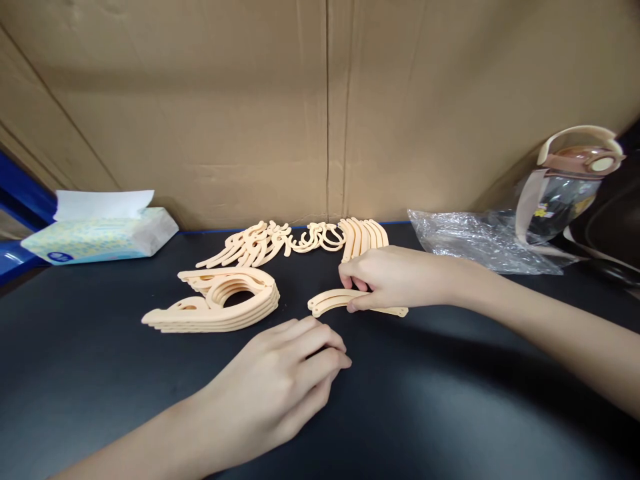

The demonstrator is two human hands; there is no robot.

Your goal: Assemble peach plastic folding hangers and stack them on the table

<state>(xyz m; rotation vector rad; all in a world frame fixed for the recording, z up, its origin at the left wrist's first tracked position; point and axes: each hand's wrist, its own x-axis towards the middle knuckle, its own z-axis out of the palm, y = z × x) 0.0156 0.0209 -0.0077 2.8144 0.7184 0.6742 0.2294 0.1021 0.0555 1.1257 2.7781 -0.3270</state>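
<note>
My right hand (387, 277) pinches a curved peach plastic piece (330, 300) that lies flat on the black table (450, 400). My left hand (285, 387) rests on the table in front of it, fingers curled loosely with nothing seen in them. Left of the curved piece sits a neat stack of peach hanger bodies (220, 307). Behind it lie a fanned row of hanger parts (247, 247), some hook pieces (317, 237) and a row of curved arms (363, 237).
A tissue pack (100, 233) sits at the back left. A crumpled clear plastic bag (475, 240) and a water bottle with a strap (570, 187) lie at the back right. A cardboard wall (320, 100) closes off the back.
</note>
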